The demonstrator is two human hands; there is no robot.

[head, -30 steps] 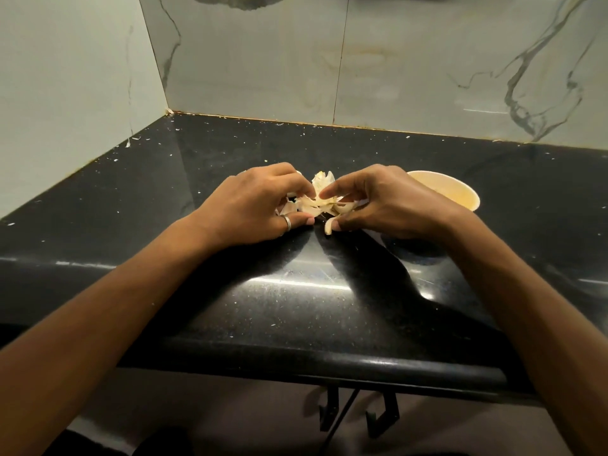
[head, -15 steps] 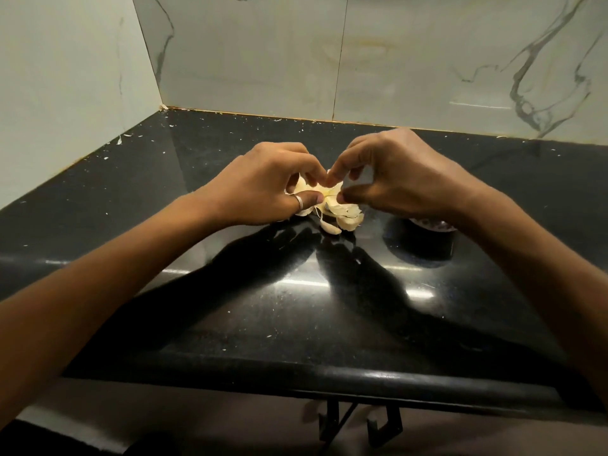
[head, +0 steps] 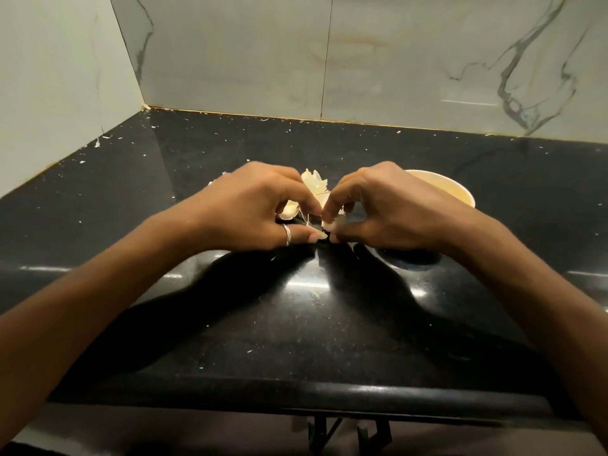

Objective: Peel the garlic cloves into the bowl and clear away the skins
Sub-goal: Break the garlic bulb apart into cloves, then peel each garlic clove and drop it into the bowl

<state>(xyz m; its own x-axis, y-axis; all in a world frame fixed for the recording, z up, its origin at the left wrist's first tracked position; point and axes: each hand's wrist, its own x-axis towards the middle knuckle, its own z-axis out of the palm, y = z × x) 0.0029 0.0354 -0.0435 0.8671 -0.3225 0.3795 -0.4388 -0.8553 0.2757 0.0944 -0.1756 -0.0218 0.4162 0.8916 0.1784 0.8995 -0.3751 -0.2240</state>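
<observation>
— Black polished stone fills the scene: a countertop (head: 296, 327) is set into a corner and backed by pale wall tiles (head: 411, 67) veined in grey. What is found on it?

— Papery garlic skins (head: 315, 184) are heaped near the middle, just behind the fingers, with one curled piece raised above the rest. White flecks (head: 97, 143) are scattered over the stone, most thickly toward the back and the left wall.

— And where is the bowl placed?

— A cream bowl (head: 460, 195) is set just to the right of the skins and is partly covered by the right wrist. Its inside is not seen well enough for any contents to be told.

— How are the hands held?

— Both are brought together over the skins, with the knuckles raised. A pale garlic clove (head: 329, 222) is pinched by the right hand (head: 388, 209) between thumb and forefinger, just above the stone. The left hand (head: 250, 209) is curled in the same way, with its thumb and forefinger closed on the same clove from the other side. The fingertips of the two hands are touching. A ring (head: 287, 234) is worn on the left thumb.

— Is anything else held?

— A second pale piece (head: 289, 210) is glimpsed under the left fingers. Whether it is a clove or a skin cannot be told, nor whether it is gripped.

— What is shown below the counter?

— Two dark hooks (head: 345, 432) are hung beneath the rounded front edge.
</observation>
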